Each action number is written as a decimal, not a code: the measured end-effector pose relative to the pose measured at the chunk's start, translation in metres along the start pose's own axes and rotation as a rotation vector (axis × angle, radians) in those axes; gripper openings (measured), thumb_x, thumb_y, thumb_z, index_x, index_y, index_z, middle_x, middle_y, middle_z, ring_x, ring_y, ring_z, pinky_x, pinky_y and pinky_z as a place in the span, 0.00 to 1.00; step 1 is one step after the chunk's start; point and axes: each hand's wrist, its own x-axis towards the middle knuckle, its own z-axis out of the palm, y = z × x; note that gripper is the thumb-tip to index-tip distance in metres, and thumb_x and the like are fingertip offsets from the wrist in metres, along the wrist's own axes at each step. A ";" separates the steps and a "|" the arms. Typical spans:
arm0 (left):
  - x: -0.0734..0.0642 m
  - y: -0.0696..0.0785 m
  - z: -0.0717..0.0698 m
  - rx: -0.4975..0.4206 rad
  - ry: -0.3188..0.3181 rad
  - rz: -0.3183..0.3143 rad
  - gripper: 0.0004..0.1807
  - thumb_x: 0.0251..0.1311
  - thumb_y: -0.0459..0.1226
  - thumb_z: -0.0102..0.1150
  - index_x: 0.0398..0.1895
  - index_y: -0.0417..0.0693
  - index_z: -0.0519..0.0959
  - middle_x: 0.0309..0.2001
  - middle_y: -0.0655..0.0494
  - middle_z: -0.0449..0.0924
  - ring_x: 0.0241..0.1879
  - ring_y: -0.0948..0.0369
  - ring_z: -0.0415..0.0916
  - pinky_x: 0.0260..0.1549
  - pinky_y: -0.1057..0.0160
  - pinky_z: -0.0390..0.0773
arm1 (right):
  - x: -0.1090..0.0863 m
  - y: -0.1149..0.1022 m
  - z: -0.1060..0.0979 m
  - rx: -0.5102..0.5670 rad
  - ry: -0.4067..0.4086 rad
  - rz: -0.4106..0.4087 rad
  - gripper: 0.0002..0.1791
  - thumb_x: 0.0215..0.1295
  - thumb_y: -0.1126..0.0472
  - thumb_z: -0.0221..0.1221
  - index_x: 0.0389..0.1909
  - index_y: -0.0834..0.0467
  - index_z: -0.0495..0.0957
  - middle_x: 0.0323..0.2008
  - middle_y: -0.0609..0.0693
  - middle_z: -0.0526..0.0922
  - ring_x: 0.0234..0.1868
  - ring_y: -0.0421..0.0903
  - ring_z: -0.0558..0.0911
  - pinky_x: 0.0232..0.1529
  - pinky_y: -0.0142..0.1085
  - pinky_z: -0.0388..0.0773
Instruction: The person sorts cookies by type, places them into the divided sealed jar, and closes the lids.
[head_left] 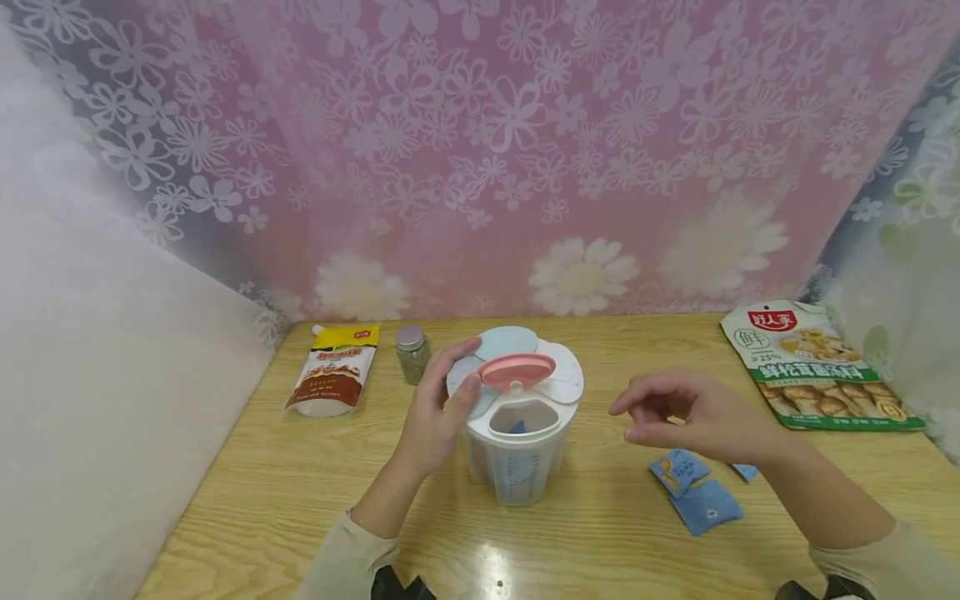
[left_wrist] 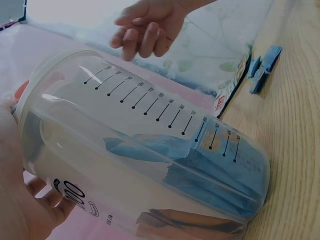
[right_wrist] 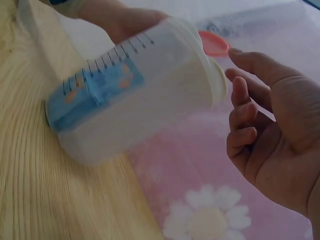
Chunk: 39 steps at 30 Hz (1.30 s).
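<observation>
A clear, divided storage container [head_left: 519,479] stands upright on the table. Its white lid has a raised pink flap [head_left: 517,369] over one uncovered compartment. Blue packets [left_wrist: 215,180] lie inside that compartment, and brown packets [left_wrist: 185,225] show in a neighbouring one in the left wrist view. My left hand [head_left: 435,421] grips the container by its lid edge, thumb on top. To the right, my right hand [head_left: 693,417] hovers above the table, fingers loosely bent, with nothing in them. Loose blue packets [head_left: 707,506] lie on the wood below it.
A yellow, white and brown spouted pouch [head_left: 335,371] and a small glass jar [head_left: 413,357] with a purplish lid are at the back left. A large green-and-white mushroom bag [head_left: 817,367] lies at the back right. A flowered pink curtain [head_left: 480,167] hangs behind the table.
</observation>
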 end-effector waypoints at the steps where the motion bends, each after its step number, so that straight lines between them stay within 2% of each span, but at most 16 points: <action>1: 0.000 0.000 0.000 0.000 0.002 0.000 0.24 0.73 0.42 0.50 0.69 0.47 0.69 0.68 0.48 0.65 0.66 0.54 0.65 0.63 0.70 0.69 | -0.003 0.005 -0.003 0.027 -0.025 -0.026 0.21 0.61 0.81 0.58 0.52 0.60 0.81 0.32 0.47 0.78 0.24 0.43 0.72 0.22 0.34 0.74; 5: 0.000 -0.001 0.001 0.004 0.014 -0.003 0.24 0.73 0.42 0.51 0.69 0.47 0.69 0.66 0.48 0.66 0.66 0.53 0.66 0.64 0.70 0.69 | -0.015 0.026 -0.014 0.101 -0.082 -0.101 0.24 0.60 0.85 0.55 0.54 0.64 0.79 0.34 0.49 0.76 0.25 0.44 0.72 0.21 0.35 0.74; 13: 0.000 -0.001 0.001 -0.001 0.029 0.000 0.24 0.72 0.41 0.51 0.68 0.45 0.70 0.66 0.47 0.67 0.66 0.53 0.66 0.65 0.70 0.68 | -0.039 0.055 -0.033 0.122 -0.104 -0.066 0.24 0.59 0.86 0.54 0.56 0.68 0.78 0.34 0.51 0.75 0.28 0.46 0.71 0.23 0.38 0.72; 16: 0.000 -0.001 0.001 -0.011 0.023 0.000 0.24 0.72 0.41 0.52 0.68 0.46 0.69 0.66 0.48 0.67 0.66 0.54 0.66 0.64 0.70 0.68 | -0.052 0.064 -0.038 0.081 -0.083 0.030 0.22 0.62 0.83 0.56 0.56 0.66 0.78 0.34 0.51 0.75 0.28 0.46 0.71 0.23 0.38 0.73; 20: 0.001 -0.001 0.002 -0.024 0.013 -0.002 0.24 0.72 0.41 0.51 0.68 0.47 0.69 0.67 0.48 0.66 0.66 0.55 0.66 0.64 0.69 0.69 | -0.071 0.071 -0.046 -0.006 -0.045 0.204 0.20 0.65 0.75 0.59 0.57 0.61 0.79 0.33 0.50 0.75 0.27 0.46 0.71 0.24 0.37 0.72; 23: 0.000 -0.001 0.002 -0.028 0.013 -0.005 0.24 0.72 0.41 0.51 0.68 0.47 0.69 0.67 0.48 0.66 0.65 0.55 0.66 0.63 0.70 0.70 | -0.084 0.078 -0.052 -0.052 -0.007 0.282 0.20 0.65 0.73 0.61 0.58 0.62 0.78 0.33 0.48 0.76 0.26 0.46 0.73 0.24 0.38 0.72; 26: 0.000 -0.001 0.001 -0.030 0.017 -0.009 0.24 0.72 0.41 0.51 0.68 0.47 0.69 0.67 0.48 0.66 0.65 0.55 0.66 0.63 0.70 0.70 | -0.096 0.085 -0.058 -0.075 0.018 0.332 0.21 0.65 0.71 0.62 0.59 0.64 0.77 0.31 0.48 0.77 0.26 0.45 0.73 0.24 0.38 0.73; 33: 0.001 -0.001 0.002 -0.024 0.017 0.014 0.24 0.73 0.43 0.52 0.68 0.46 0.70 0.66 0.47 0.66 0.64 0.54 0.67 0.62 0.69 0.70 | -0.122 0.099 -0.074 -0.058 -0.021 0.390 0.25 0.64 0.71 0.62 0.63 0.68 0.72 0.27 0.49 0.73 0.25 0.49 0.69 0.24 0.38 0.71; 39: 0.000 -0.001 0.001 -0.035 0.016 0.009 0.24 0.73 0.44 0.52 0.68 0.46 0.69 0.66 0.47 0.66 0.62 0.55 0.67 0.59 0.70 0.73 | -0.145 0.109 -0.087 -0.106 -0.013 0.421 0.26 0.64 0.70 0.63 0.64 0.67 0.72 0.32 0.51 0.74 0.23 0.50 0.66 0.22 0.37 0.68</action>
